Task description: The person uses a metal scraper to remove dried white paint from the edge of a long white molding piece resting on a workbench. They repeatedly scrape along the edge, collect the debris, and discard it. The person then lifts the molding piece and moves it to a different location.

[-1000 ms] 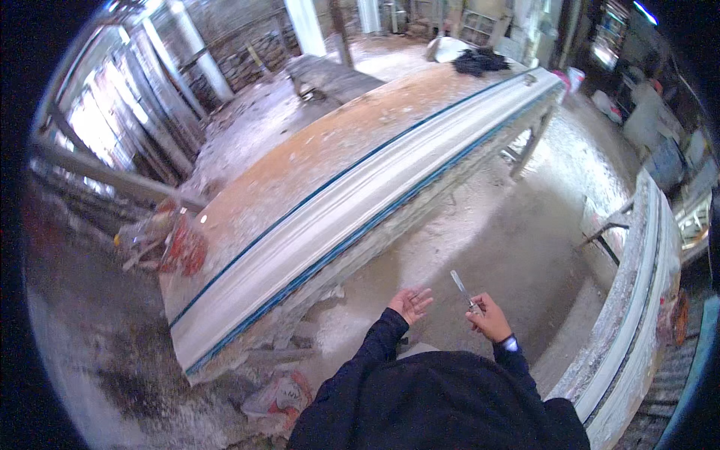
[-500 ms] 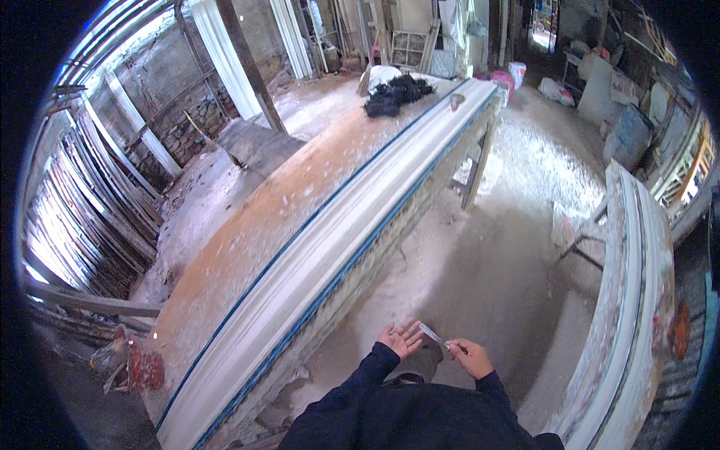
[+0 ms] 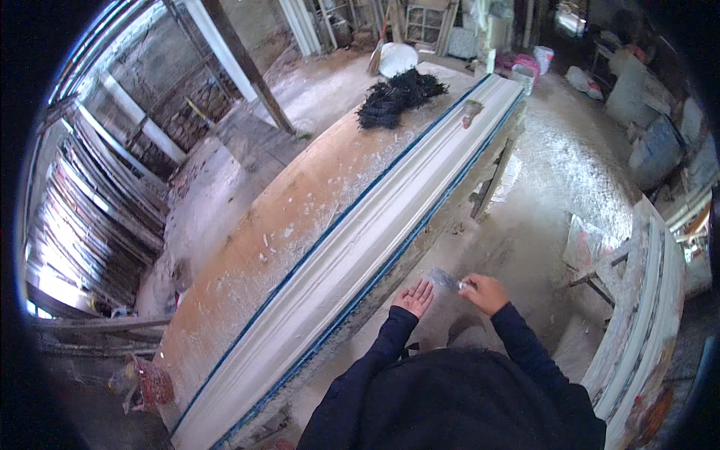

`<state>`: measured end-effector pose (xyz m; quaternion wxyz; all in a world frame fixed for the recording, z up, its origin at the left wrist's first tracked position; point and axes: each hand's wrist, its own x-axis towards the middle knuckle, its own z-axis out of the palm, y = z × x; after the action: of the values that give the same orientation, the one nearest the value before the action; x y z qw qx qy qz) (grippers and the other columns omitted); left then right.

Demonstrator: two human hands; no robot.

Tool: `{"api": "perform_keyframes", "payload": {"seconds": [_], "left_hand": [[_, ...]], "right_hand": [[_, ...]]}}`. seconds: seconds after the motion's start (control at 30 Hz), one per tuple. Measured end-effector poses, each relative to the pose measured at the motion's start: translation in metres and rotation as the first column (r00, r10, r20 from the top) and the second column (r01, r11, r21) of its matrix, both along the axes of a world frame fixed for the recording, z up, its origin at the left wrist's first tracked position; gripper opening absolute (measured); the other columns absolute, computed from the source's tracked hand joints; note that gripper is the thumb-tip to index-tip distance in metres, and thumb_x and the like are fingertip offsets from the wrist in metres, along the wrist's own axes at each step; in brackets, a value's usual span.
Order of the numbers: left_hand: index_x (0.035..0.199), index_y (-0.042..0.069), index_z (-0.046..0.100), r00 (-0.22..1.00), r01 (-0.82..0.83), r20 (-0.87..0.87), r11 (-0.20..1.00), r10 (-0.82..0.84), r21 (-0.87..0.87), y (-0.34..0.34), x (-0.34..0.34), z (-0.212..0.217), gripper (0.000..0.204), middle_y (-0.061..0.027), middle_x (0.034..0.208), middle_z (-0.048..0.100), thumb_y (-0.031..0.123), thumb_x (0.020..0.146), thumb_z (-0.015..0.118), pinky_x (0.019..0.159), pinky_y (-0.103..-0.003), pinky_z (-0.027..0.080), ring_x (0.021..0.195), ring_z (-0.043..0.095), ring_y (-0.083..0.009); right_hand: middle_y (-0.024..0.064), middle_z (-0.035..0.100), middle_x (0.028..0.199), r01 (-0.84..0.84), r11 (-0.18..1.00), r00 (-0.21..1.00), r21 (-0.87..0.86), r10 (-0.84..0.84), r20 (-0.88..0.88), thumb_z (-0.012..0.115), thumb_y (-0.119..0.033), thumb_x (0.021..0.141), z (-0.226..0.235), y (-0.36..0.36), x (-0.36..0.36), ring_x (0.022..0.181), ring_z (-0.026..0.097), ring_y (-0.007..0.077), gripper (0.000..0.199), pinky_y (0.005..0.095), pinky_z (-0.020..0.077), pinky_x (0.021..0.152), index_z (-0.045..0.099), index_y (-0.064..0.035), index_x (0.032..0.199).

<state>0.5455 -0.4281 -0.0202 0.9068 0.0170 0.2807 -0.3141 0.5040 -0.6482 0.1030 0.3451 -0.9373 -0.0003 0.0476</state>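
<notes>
My right hand (image 3: 486,293) is closed round the handle of a scraper (image 3: 445,280), whose flat metal blade is blurred and points left. The blade is just above the fingertips of my left hand (image 3: 414,298); I cannot tell whether they touch. The left palm is turned up, its fingers stretched out and nothing resting on it. Beside both hands, on the left, runs a long white ridged moulding (image 3: 352,236) between blue edges. It lies along a long tan worktable (image 3: 247,247) spattered with white.
A heap of black fibres (image 3: 397,97) lies at the table's far end, near a small object (image 3: 470,112) on the moulding. A second bench with ridged strips (image 3: 637,300) stands on the right. Thin slats (image 3: 90,202) lean at the left. A blue drum (image 3: 654,156) stands far right.
Both hands and the scraper have moved forward and slightly right. The scraper's blade has turned, showing broader and blurred. The head view has shifted, so the table and moulding sit differently.
</notes>
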Motion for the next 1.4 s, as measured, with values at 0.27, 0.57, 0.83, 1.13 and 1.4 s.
{"api": "perform_keyframes", "payload": {"seconds": [0.27, 0.57, 0.83, 1.13, 1.4], "left_hand": [[0.116, -0.002, 0.047, 0.980, -0.190, -0.039, 0.974, 0.196, 0.120, -0.042, 0.040, -0.027, 0.042, -0.0166, 0.122, 0.047, 0.016, 0.080, 0.037, 0.099, -0.045, 0.030, 0.115, 0.043, -0.0307], [0.114, -0.012, 0.042, 0.696, -0.643, -0.217, 0.729, 0.684, 0.236, -0.079, 0.037, -0.039, 0.044, -0.0266, 0.117, 0.047, 0.021, 0.087, 0.030, 0.094, -0.047, 0.037, 0.111, 0.044, -0.0388], [0.108, -0.014, 0.046, 0.617, -0.680, -0.259, 0.669, 0.743, 0.299, -0.080, 0.048, -0.021, 0.043, -0.0287, 0.113, 0.048, 0.020, 0.087, 0.031, 0.092, -0.047, 0.039, 0.107, 0.046, -0.0409], [0.103, -0.015, 0.047, 0.649, -0.665, -0.312, 0.716, 0.694, 0.210, -0.086, 0.051, -0.037, 0.038, -0.0308, 0.107, 0.051, 0.017, 0.082, 0.038, 0.093, -0.051, 0.037, 0.105, 0.047, -0.0429], [0.100, -0.012, 0.047, 0.686, -0.641, -0.245, 0.728, 0.685, 0.242, -0.082, 0.048, -0.053, 0.035, -0.0279, 0.102, 0.053, 0.018, 0.084, 0.038, 0.085, -0.048, 0.045, 0.096, 0.051, -0.0412]], "right_hand": [[0.0122, 0.061, 0.080, -0.476, 0.858, 0.876, -0.193, 0.482, -0.022, 0.064, -0.035, 0.068, -0.022, -0.040, 0.174, 0.076, 0.058, 0.0310, 0.029, 0.0404, 0.0453, 0.064, 0.062, -0.0124, 0.087], [0.0080, 0.060, 0.077, -0.805, 0.569, 0.580, -0.166, 0.814, -0.020, 0.064, -0.034, 0.070, -0.045, -0.032, 0.230, 0.074, 0.058, 0.0286, 0.025, 0.0393, 0.0464, 0.062, 0.062, -0.0147, 0.087], [0.0077, 0.058, 0.076, -0.806, 0.571, 0.569, -0.154, 0.820, 0.062, 0.064, -0.034, 0.071, -0.051, -0.037, 0.233, 0.071, 0.058, 0.0290, 0.026, 0.0377, 0.0460, 0.059, 0.061, -0.0124, 0.086], [0.0142, 0.057, 0.078, -0.829, 0.530, 0.533, -0.176, 0.845, 0.033, 0.057, -0.030, 0.077, -0.071, -0.032, 0.222, 0.067, 0.057, 0.0343, 0.035, 0.0433, 0.0458, 0.055, 0.050, -0.0163, 0.108], [0.0171, 0.059, 0.083, -0.901, 0.413, 0.434, -0.133, 0.853, -0.290, 0.044, -0.028, 0.083, -0.039, -0.008, 0.213, 0.078, 0.057, 0.0352, 0.041, 0.0440, 0.0450, 0.067, 0.041, -0.0194, 0.123]]}}
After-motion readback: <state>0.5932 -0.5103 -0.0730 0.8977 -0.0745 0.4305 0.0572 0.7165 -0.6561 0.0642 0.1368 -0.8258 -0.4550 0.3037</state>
